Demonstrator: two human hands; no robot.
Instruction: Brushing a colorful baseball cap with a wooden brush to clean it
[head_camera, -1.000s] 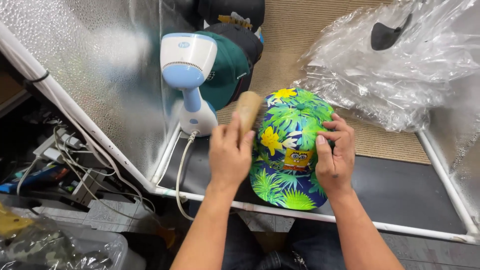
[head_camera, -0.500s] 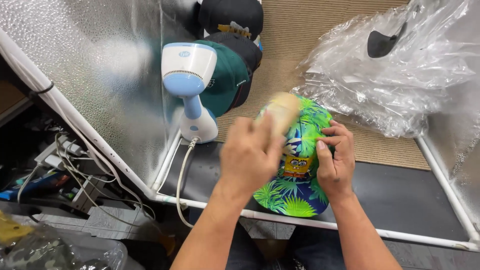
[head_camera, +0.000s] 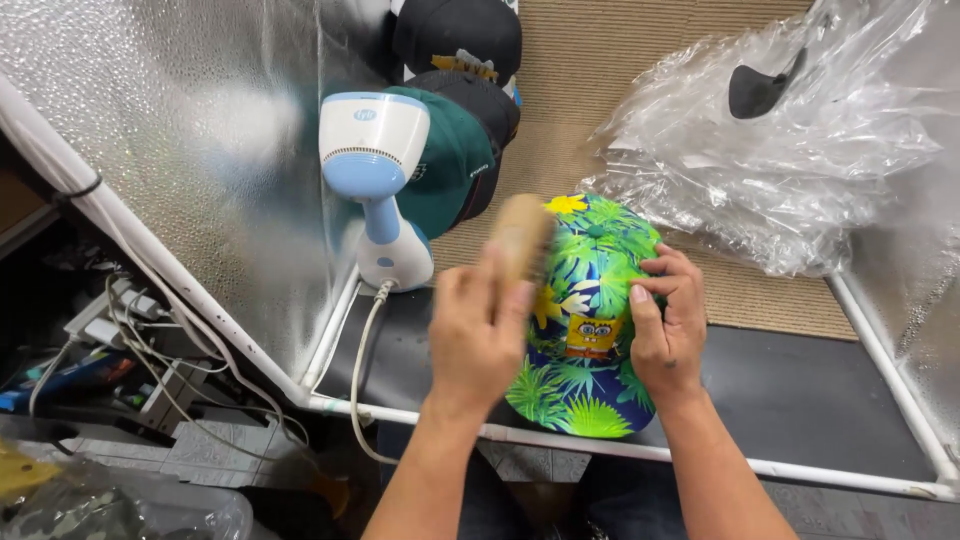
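Head view: floral cap (head_camera: 585, 340) between left hand (head_camera: 478, 335) and right hand (head_camera: 668, 325).

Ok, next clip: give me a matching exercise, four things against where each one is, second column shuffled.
Things:
1. wooden brush
2. leaf-print cap
3. handheld steamer
4. clear plastic sheet

Places:
A. upright beside the green cap
B. bunched at the far right
C. in the left hand
D. steadied by the right hand

Pairs: 1-C, 2-D, 3-A, 4-B

cap (head_camera: 590, 330) between both hands, steamer (head_camera: 378, 190) to its left, plastic wrap (head_camera: 790, 150) behind right
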